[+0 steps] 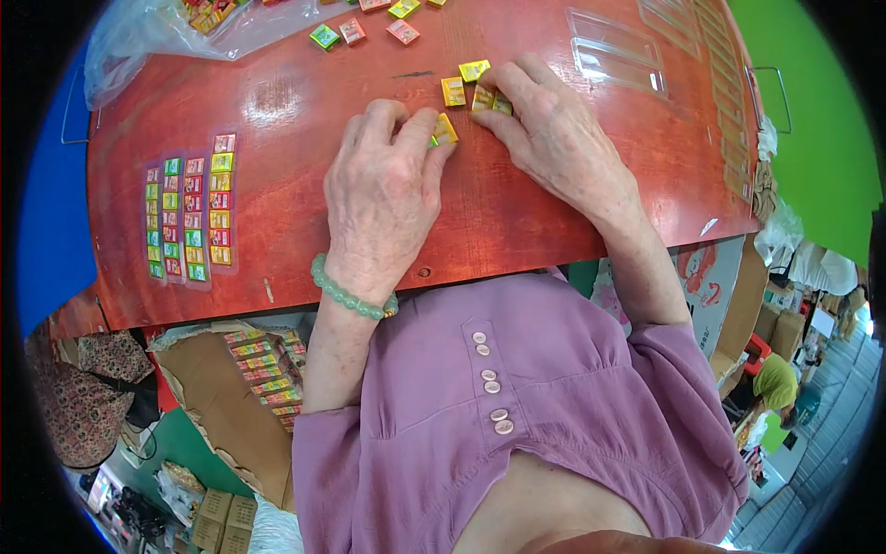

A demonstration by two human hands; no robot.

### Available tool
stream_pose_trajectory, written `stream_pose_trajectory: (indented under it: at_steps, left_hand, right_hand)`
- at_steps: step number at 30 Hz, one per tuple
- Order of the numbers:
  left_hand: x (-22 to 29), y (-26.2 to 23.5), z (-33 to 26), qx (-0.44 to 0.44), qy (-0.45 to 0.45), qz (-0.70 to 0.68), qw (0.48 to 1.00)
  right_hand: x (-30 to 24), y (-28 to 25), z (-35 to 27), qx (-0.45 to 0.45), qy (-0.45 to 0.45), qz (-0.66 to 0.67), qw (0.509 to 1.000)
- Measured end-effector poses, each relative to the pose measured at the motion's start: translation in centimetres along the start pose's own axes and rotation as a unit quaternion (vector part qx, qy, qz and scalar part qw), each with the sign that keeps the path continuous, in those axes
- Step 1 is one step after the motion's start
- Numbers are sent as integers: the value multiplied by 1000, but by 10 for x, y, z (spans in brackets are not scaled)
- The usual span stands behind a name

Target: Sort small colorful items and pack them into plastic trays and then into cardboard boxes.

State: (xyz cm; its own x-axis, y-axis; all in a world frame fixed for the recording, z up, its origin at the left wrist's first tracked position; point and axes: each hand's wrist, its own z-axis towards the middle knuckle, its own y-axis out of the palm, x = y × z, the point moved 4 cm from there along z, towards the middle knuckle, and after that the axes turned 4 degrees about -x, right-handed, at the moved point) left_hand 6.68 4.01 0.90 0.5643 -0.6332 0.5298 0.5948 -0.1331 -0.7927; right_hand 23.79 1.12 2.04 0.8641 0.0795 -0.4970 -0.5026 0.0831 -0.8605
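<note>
My left hand (383, 175), with a green bead bracelet (349, 294) at its wrist, pinches a small yellow packet (446, 129) between thumb and fingers. A bit of green shows beside that packet, partly hidden by the fingers. Opposite it, my right hand (558, 138) has its thumb and fingers closed on a pair of small yellow packets (483, 98), side by side. Just beyond the fingertips lie an orange-yellow packet (453, 91) and a yellow packet (474, 70), flat on the red table (517, 212).
Several filled plastic strips (192, 218) of coloured packets lie at the left. See-through trays (618, 66) and longer ones (722, 102) lie at the right. Loose packets (353, 31) and a plastic bag (138, 46) sit at the back. Below the table edge, a cardboard box (208, 406) holds filled strips.
</note>
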Motion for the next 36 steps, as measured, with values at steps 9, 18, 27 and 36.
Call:
stream_pose_trajectory:
  at_steps: [9, 18, 27, 36]
  left_hand:
    - [-15, -14, 3, 12, -13, 49, 999]
    - [-21, -22, -8, -10, -15, 38, 999]
    - [-27, -20, -7, 7, 4, 12, 1000]
    - [-29, -22, -10, 20, 3, -1, 1000]
  right_hand:
    - [-5, 7, 21, -29, -57, 8, 998]
    - [-11, -5, -5, -131, -70, 18, 989]
    - [10, -6, 59, -44, -88, -43, 994]
    - [-9, 5, 56, -85, -26, -89, 992]
